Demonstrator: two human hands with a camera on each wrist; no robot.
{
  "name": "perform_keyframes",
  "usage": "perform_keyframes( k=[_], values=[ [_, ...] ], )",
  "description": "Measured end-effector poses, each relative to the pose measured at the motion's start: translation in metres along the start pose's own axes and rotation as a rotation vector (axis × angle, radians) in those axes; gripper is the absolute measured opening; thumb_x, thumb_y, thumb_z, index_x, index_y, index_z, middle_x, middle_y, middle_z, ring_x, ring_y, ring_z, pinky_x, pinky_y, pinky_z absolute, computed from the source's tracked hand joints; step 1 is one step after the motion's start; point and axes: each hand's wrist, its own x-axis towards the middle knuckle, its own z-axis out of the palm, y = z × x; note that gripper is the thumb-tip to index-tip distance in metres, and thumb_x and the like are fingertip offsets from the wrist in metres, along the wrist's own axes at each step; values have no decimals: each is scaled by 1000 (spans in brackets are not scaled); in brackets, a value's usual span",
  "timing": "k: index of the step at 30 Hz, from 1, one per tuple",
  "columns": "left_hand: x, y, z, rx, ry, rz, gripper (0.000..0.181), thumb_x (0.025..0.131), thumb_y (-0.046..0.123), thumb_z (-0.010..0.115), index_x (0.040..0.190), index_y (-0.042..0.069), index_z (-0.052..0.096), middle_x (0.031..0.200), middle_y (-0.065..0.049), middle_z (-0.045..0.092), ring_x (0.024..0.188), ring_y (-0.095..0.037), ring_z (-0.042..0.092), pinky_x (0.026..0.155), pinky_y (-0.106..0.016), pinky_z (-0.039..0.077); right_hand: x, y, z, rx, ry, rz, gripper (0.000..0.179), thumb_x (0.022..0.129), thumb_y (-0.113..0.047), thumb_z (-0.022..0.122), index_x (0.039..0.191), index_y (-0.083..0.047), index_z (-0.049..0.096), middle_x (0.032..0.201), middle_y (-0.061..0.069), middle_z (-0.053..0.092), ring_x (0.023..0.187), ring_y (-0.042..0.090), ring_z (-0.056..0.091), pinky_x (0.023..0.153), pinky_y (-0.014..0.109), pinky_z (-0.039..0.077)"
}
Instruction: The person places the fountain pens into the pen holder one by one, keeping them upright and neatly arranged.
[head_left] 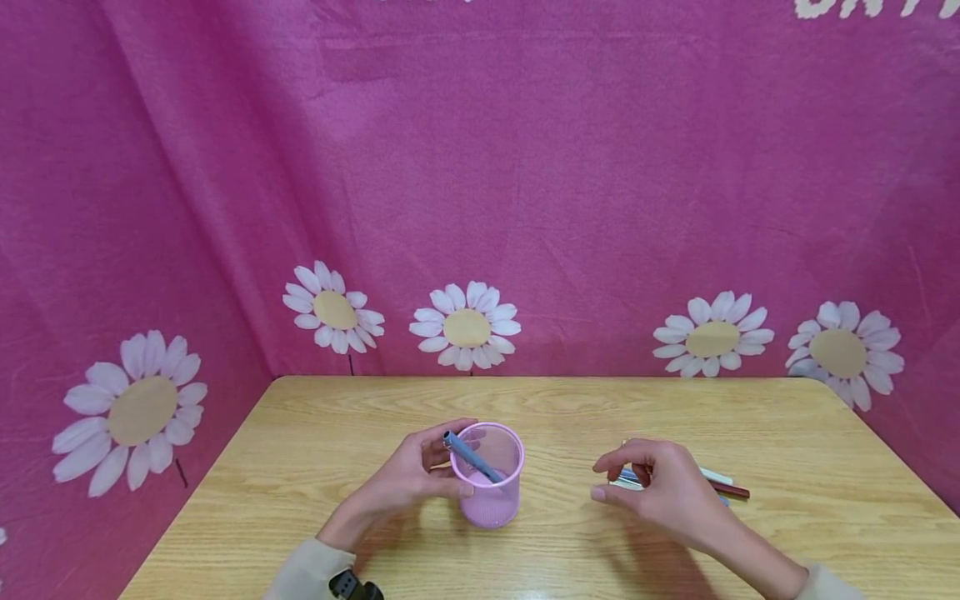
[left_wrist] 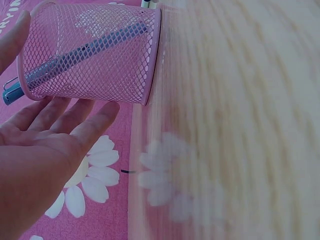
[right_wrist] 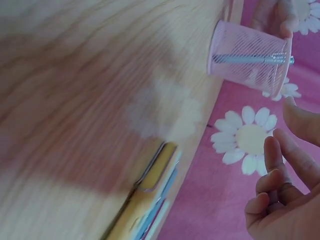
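A pink mesh pen cup (head_left: 491, 504) stands upright on the wooden table, with one blue-grey pen (head_left: 472, 457) leaning inside it, its clip end above the rim. My left hand (head_left: 408, 471) holds the cup from the left, thumb at the near side and fingers around the far side. To the right of the cup, my right hand (head_left: 667, 492) hovers over the table with bent fingers, thumb and forefinger apart, nothing between them. Under and behind it lie several pens, among them a dark red pen (head_left: 731, 490), a white pen (head_left: 716, 476) and a yellow pen (right_wrist: 155, 172).
The light wooden table (head_left: 360, 417) has rounded far corners. Behind it and to the left hangs a magenta cloth (head_left: 525, 183) printed with white daisies. A black band (head_left: 352, 585) is on my left wrist.
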Motion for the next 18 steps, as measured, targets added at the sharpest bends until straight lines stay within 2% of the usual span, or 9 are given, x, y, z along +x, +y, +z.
perform_keyframes(
  k=[10,18],
  values=[
    [1,-1,-1,-4,5,9,79,87,3,85,154,-6,45,144,-28,57,126,-31,62,111,-55,48,-16,22,-13,-46,-1,116,19,79,-21,95,93,-21,82,74,-13,58,61,5,42,53,22,36],
    [0,-2,-1,1,2,-3,80,87,1,84,156,-6,43,146,-29,55,127,-33,61,111,-53,48,-25,41,-21,-64,8,122,20,79,-18,95,95,-18,82,77,-13,62,60,6,43,51,23,36]
  ],
)
